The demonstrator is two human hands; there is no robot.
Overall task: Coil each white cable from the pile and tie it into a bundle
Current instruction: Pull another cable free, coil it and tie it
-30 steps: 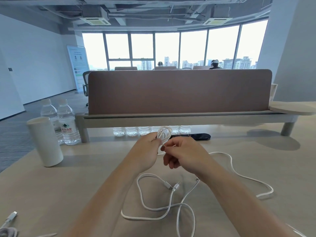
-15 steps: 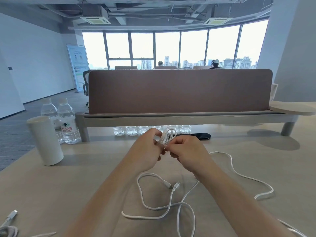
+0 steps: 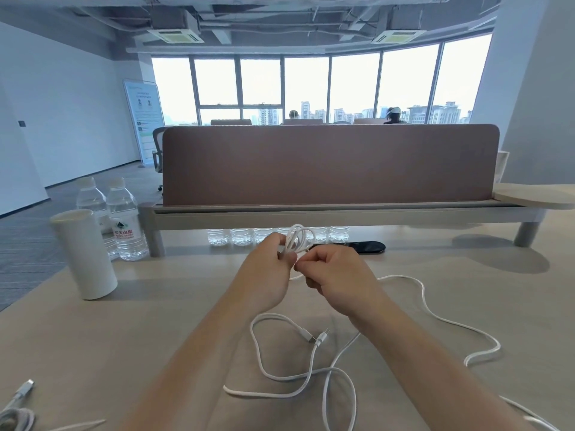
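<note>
My left hand [image 3: 267, 275] grips a small coil of white cable [image 3: 297, 239], whose loops stand up above my fingers. My right hand [image 3: 336, 281] is curled tight against it, fingertips pinching at the base of the coil, though exactly what they pinch is hidden. Both hands are raised over the desk [image 3: 124, 321], toward its far side.

Below my wrists a loose white cable [image 3: 253, 337] sprawls in open loops, with two plugs [image 3: 315, 337] lying tip to tip between my forearms. A long strand [image 3: 435, 318] runs from behind my right hand out to the right. At the lower left corner another cable [image 3: 17, 409] lies partly bundled.

Just beyond the coil sits a flat black object [image 3: 357, 246]. Behind it is a low shelf [image 3: 311, 214], and a row of small bottles [image 3: 242, 236] shows through the gap under it. To the left stand a white cylinder [image 3: 84, 253] and two water bottles [image 3: 126, 219], well apart from my hands.

The desk is pale wood. A brown partition [image 3: 329, 163] rises from the shelf. Past it, tall windows [image 3: 308, 85] show city towers, a banner [image 3: 143, 119] stands by the white wall, and ducts cross the bare ceiling.
</note>
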